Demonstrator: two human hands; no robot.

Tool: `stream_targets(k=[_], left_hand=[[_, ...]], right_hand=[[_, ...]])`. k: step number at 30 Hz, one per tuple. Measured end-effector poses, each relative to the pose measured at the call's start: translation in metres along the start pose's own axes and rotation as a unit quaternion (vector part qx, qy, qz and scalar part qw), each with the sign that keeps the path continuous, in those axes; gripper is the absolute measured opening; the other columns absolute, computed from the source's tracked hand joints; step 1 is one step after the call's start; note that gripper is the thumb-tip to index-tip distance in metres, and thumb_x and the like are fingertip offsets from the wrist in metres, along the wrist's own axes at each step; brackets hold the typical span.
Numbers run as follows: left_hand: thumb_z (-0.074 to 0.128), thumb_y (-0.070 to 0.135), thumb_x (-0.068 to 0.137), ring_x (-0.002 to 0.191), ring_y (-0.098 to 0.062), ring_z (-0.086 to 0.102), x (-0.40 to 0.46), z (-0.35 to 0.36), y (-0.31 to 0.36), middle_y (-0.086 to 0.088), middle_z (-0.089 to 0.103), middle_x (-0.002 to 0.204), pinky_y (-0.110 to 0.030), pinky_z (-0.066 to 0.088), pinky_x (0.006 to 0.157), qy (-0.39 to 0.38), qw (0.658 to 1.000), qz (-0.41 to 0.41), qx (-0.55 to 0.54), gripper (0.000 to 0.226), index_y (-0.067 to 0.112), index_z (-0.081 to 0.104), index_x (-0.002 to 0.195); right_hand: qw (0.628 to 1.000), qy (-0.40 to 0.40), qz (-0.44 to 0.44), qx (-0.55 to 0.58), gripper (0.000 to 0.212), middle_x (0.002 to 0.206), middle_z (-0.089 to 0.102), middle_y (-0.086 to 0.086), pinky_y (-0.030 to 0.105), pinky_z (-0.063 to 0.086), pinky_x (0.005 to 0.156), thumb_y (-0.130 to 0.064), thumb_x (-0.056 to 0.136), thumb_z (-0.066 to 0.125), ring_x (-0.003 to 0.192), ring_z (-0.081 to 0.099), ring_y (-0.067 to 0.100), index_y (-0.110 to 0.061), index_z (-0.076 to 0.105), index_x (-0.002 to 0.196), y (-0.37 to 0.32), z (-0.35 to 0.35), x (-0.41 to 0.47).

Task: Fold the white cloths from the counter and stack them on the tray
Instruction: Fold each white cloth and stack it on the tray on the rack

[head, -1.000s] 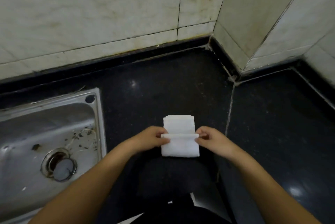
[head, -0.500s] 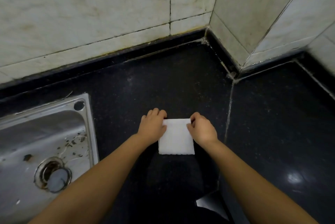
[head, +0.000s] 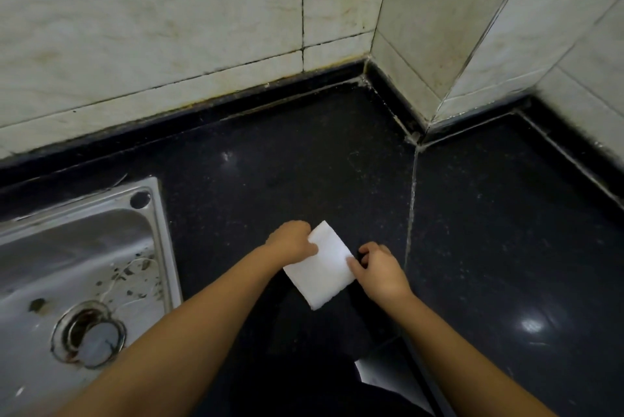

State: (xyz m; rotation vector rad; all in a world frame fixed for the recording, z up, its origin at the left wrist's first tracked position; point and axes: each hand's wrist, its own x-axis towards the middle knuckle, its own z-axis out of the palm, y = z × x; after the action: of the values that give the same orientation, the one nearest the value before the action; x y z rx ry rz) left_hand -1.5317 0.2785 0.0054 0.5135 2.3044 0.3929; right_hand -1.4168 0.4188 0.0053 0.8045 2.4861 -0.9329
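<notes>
Small folded white cloth rectangle [head: 322, 264] lies askew between hands: left hand [head: 293, 241] pinching its 10 o'clock edge, right hand [head: 381, 273] pinching its 3 o'clock edge.

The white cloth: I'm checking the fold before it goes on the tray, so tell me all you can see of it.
The white cloth is a small folded rectangle of soft, thick-looking fabric, turned diagonally over the dark counter. The left hand grips its upper left edge; the right hand pinches its right corner. Whether it lies flat or is lifted is unclear.

The left hand [head: 293, 241] hides the white cloth's [head: 322, 266] upper-left edge, its fingers curled out of sight, and the sink [head: 77, 268] runs off the frame's left edge.
</notes>
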Motion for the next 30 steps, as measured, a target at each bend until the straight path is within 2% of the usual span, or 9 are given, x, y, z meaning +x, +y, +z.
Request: stream_targets(k=[3, 6, 11, 13, 15, 18, 22, 25, 30], left_hand=[[0.057, 0.022, 0.086, 0.074, -0.012, 0.051, -0.028, 0.0, -0.005, 0.003, 0.052, 0.081, -0.022, 0.037, 0.059, 0.024, 0.988, 0.032, -0.149, 0.015, 0.021, 0.047, 0.076], [0.058, 0.021, 0.087, 0.075, -0.012, 0.052, -0.056, -0.009, 0.006, 0.0, 0.054, 0.084, -0.026, 0.039, 0.065, 0.023, 0.97, 0.091, -0.222, 0.009, 0.015, 0.052, 0.084], [0.056, 0.019, 0.092, 0.101, -0.02, 0.063, -0.089, -0.022, 0.021, -0.005, 0.065, 0.11, -0.037, 0.051, 0.086, 0.0, 0.915, 0.098, -0.39, 0.019, 0.015, 0.059, 0.11], [0.055, 0.019, 0.093, 0.105, -0.019, 0.063, -0.093, -0.019, 0.02, -0.003, 0.066, 0.113, -0.038, 0.051, 0.09, -0.01, 0.892, 0.091, -0.442, 0.019, 0.02, 0.059, 0.111], [0.055, 0.022, 0.093, 0.105, -0.02, 0.063, -0.094, -0.012, 0.018, -0.003, 0.066, 0.113, -0.04, 0.052, 0.092, -0.002, 0.891, 0.073, -0.448, 0.018, 0.02, 0.059, 0.111], [0.055, 0.025, 0.094, 0.102, -0.018, 0.062, -0.093, 0.009, 0.023, -0.002, 0.065, 0.112, -0.039, 0.052, 0.089, 0.018, 0.905, 0.046, -0.423, 0.015, 0.02, 0.058, 0.108], [0.054, 0.023, 0.095, 0.099, -0.016, 0.06, -0.103, 0.048, 0.053, -0.003, 0.063, 0.11, -0.034, 0.05, 0.081, -0.007, 0.914, 0.047, -0.403, 0.016, 0.017, 0.056, 0.109], [0.053, 0.02, 0.095, 0.096, -0.021, 0.061, -0.113, 0.073, 0.085, -0.008, 0.065, 0.106, -0.038, 0.05, 0.081, -0.063, 0.92, 0.06, -0.383, 0.013, 0.01, 0.059, 0.103], [0.051, 0.015, 0.095, 0.087, -0.018, 0.062, -0.143, 0.126, 0.163, -0.006, 0.065, 0.092, -0.034, 0.053, 0.08, -0.211, 0.92, 0.128, -0.304, 0.01, 0.01, 0.06, 0.097]], right_hand=[[0.993, 0.009, 0.014, 0.12, 0.052, 0.132, 0.047, 0.007, 0.026, 0.043, 0.086, -0.035, 0.093, 0.055, 0.107, 0.054, 0.019, -0.01, 0.042, 0.137, -0.002, 0.006, -0.008], [0.941, 0.01, 0.058, 0.332, 0.057, 0.123, 0.054, 0.001, 0.028, 0.043, 0.093, -0.035, 0.09, 0.061, 0.105, 0.053, 0.013, -0.01, 0.042, 0.137, -0.008, 0.01, -0.02], [0.71, -0.191, 0.058, 0.676, 0.039, 0.123, 0.065, 0.013, 0.047, 0.043, 0.103, -0.036, 0.095, 0.049, 0.117, 0.06, 0.03, -0.013, 0.056, 0.126, -0.007, 0.006, -0.044], [0.668, -0.198, 0.039, 0.716, 0.038, 0.125, 0.063, 0.017, 0.05, 0.042, 0.104, -0.03, 0.094, 0.049, 0.119, 0.058, 0.033, -0.011, 0.056, 0.126, -0.004, 0.004, -0.053], [0.678, -0.144, 0.034, 0.72, 0.035, 0.12, 0.066, 0.016, 0.047, 0.05, 0.096, -0.024, 0.092, 0.053, 0.112, 0.063, 0.031, -0.009, 0.057, 0.124, 0.002, 0.003, -0.058], [0.736, -0.053, 0.044, 0.673, 0.028, 0.111, 0.071, 0.009, 0.034, 0.057, 0.072, -0.015, 0.092, 0.056, 0.097, 0.069, 0.021, -0.012, 0.06, 0.12, 0.019, 0.004, -0.073], [0.787, 0.066, 0.058, 0.61, 0.025, 0.1, 0.071, 0.004, 0.029, 0.056, 0.07, -0.002, 0.092, 0.053, 0.088, 0.068, 0.016, -0.007, 0.061, 0.116, 0.054, 0.003, -0.11], [0.778, 0.142, 0.067, 0.608, 0.023, 0.09, 0.071, 0.003, 0.029, 0.055, 0.069, 0.002, 0.091, 0.051, 0.076, 0.068, 0.012, -0.005, 0.063, 0.109, 0.091, -0.008, -0.146], [0.74, 0.232, 0.1, 0.624, 0.023, 0.097, 0.071, 0.006, 0.036, 0.053, 0.079, 0.001, 0.092, 0.052, 0.087, 0.066, 0.02, -0.005, 0.063, 0.111, 0.18, -0.027, -0.239]])
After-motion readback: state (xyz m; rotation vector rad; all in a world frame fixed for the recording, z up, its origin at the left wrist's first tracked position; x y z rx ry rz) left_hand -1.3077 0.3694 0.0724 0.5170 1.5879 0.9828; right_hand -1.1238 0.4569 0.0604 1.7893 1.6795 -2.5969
